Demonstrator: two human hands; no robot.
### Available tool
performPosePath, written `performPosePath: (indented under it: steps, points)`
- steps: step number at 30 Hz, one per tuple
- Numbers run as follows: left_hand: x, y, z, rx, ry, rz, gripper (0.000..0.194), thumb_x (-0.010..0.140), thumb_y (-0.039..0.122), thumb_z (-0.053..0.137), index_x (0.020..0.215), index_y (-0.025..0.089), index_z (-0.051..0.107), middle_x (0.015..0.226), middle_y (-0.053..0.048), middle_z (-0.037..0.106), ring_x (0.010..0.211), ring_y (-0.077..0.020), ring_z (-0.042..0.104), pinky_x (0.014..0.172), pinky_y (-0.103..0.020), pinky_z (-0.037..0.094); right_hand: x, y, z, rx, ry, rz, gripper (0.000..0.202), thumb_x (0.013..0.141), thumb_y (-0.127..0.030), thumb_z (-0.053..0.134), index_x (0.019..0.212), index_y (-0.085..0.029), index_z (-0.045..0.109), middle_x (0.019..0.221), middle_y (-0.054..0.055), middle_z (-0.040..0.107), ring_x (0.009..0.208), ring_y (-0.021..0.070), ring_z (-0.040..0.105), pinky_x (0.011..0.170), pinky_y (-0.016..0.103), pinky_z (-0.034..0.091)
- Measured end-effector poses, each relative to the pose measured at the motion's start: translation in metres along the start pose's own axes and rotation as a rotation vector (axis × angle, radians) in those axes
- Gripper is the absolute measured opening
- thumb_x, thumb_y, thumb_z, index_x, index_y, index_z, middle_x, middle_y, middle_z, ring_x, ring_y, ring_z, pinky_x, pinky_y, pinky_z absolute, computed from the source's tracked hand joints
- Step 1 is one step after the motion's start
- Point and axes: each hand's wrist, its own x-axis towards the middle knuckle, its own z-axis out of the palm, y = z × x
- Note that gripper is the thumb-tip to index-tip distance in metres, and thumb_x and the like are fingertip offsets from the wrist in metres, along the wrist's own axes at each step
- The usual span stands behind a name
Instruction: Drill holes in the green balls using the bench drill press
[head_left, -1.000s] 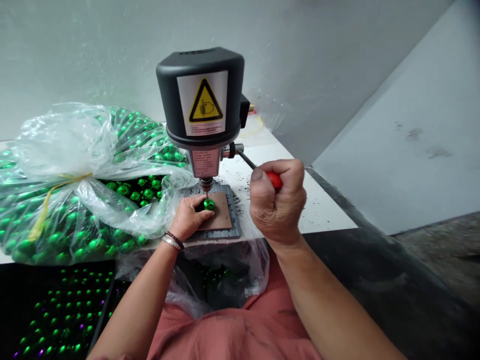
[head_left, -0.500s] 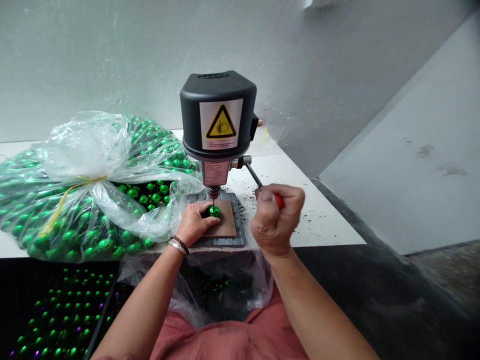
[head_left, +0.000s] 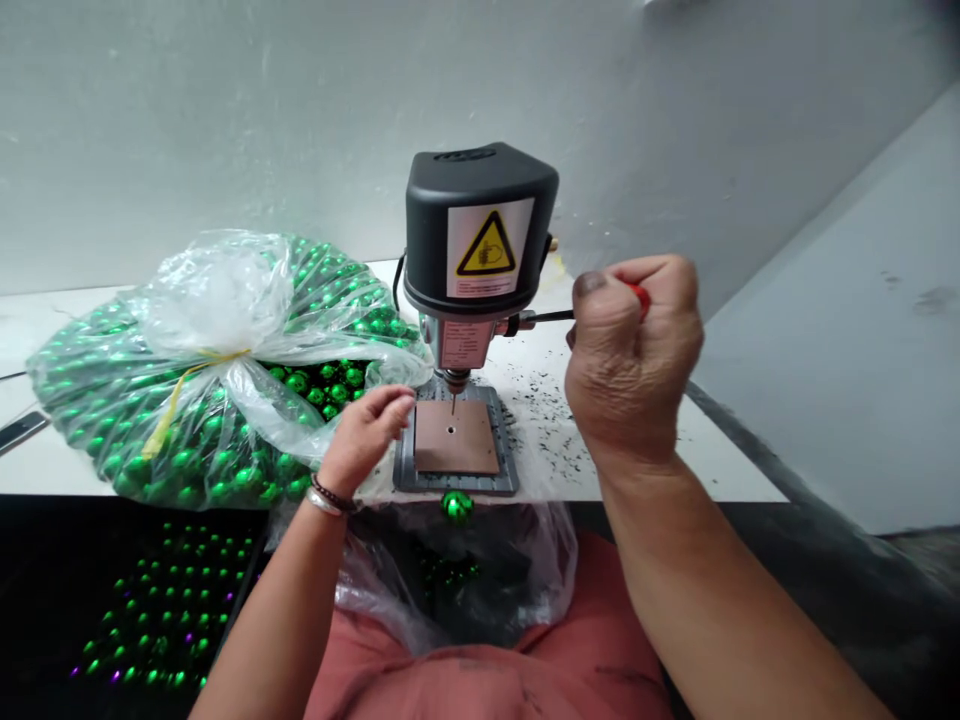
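And the green ball (head_left: 457, 507) is off the board (head_left: 465, 452), at the front edge of the table (head_left: 720, 482), above the open bag (head_left: 556, 550)! That one looks done. Right hand (head_left: 637, 365) grips the red knob (head_left: 641, 299); left hand (head_left: 362, 436) curls, contents unclear. The tied bag (head_left: 217, 295) bulges: plenty more, probably.
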Motion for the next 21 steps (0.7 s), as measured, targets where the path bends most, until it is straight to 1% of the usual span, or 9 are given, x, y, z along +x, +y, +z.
performPosePath:
  steps: [2,4,6,8,11,14,17,18,21]
  points:
    - [0.019,-0.004,-0.015,0.235,0.246,-0.010,0.031,0.084,0.033,0.048,0.102,0.017,0.067,0.095,-0.008,0.069,0.091,-0.0226,0.064,0.088,-0.037,0.047,0.000,0.001,-0.001,0.009,-0.008,0.001,0.022,0.084,-0.041,0.048,0.076,-0.021,0.045,0.061,-0.005,0.044,0.054,0.0065,0.045,0.053,0.024,0.038]
    - [0.040,-0.014,-0.027,0.533,0.354,-0.025,0.029,0.078,0.020,0.051,0.101,0.015,0.068,0.103,-0.012,0.068,0.105,-0.0276,0.059,0.098,-0.040,0.041,0.001,0.002,-0.002,0.009,-0.016,-0.013,0.022,0.084,-0.041,0.048,0.076,-0.021,0.045,0.060,-0.006,0.045,0.051,0.0056,0.043,0.051,0.023,0.036]
    - [0.057,-0.030,-0.033,0.711,0.269,-0.049,0.039,0.071,0.016,0.056,0.108,0.013,0.066,0.109,-0.016,0.066,0.109,-0.0312,0.056,0.099,-0.042,0.039,0.001,0.002,-0.002,-0.001,-0.022,-0.033,0.021,0.084,-0.040,0.049,0.076,-0.021,0.046,0.059,-0.006,0.045,0.049,0.0050,0.041,0.049,0.023,0.036]
    - [0.067,-0.046,-0.033,0.779,0.173,-0.044,0.050,0.069,0.014,0.057,0.119,0.015,0.061,0.112,-0.016,0.065,0.109,-0.0316,0.057,0.097,-0.041,0.040,0.000,0.003,-0.003,-0.010,-0.017,-0.059,0.021,0.084,-0.040,0.049,0.076,-0.021,0.047,0.059,-0.006,0.045,0.048,0.0048,0.040,0.047,0.023,0.035]
    - [0.071,-0.061,-0.028,0.765,0.172,-0.019,0.051,0.073,0.013,0.052,0.123,0.017,0.058,0.118,-0.016,0.061,0.109,-0.0301,0.056,0.096,-0.040,0.041,-0.001,0.002,-0.004,-0.007,-0.013,-0.074,0.020,0.084,-0.040,0.049,0.076,-0.022,0.047,0.058,-0.007,0.045,0.047,0.0049,0.040,0.045,0.022,0.035]
    - [0.063,-0.055,-0.028,0.696,0.268,-0.023,0.045,0.076,0.020,0.053,0.120,0.012,0.059,0.117,-0.019,0.060,0.110,-0.0309,0.055,0.097,-0.041,0.041,-0.002,0.002,-0.004,0.005,-0.009,-0.077,0.019,0.084,-0.039,0.049,0.076,-0.022,0.047,0.057,-0.007,0.043,0.046,0.0045,0.040,0.045,0.021,0.036]
    - [0.044,-0.032,-0.032,0.442,0.379,-0.016,0.047,0.076,0.036,0.059,0.116,0.012,0.059,0.106,-0.015,0.064,0.100,-0.0278,0.058,0.090,-0.040,0.045,-0.002,0.001,-0.005,0.018,-0.010,-0.084,0.018,0.084,-0.038,0.050,0.076,-0.021,0.047,0.058,-0.007,0.043,0.047,0.0038,0.040,0.045,0.020,0.036]
    - [0.036,-0.022,-0.032,0.267,0.362,-0.041,0.047,0.075,0.041,0.059,0.113,0.014,0.060,0.100,-0.012,0.065,0.090,-0.0239,0.060,0.081,-0.036,0.049,-0.002,0.001,-0.005,0.022,-0.010,-0.084,0.019,0.083,-0.038,0.050,0.076,-0.021,0.046,0.059,-0.007,0.044,0.047,0.0036,0.039,0.045,0.020,0.036]
    - [0.010,0.005,-0.025,-0.343,0.075,-0.125,0.046,0.075,0.046,0.057,0.108,0.015,0.060,0.090,-0.008,0.066,0.065,-0.0138,0.057,0.056,-0.026,0.046,-0.003,0.001,-0.004,0.025,0.009,-0.089,0.017,0.084,-0.035,0.050,0.076,-0.021,0.046,0.061,-0.006,0.044,0.050,0.0033,0.039,0.046,0.020,0.036]
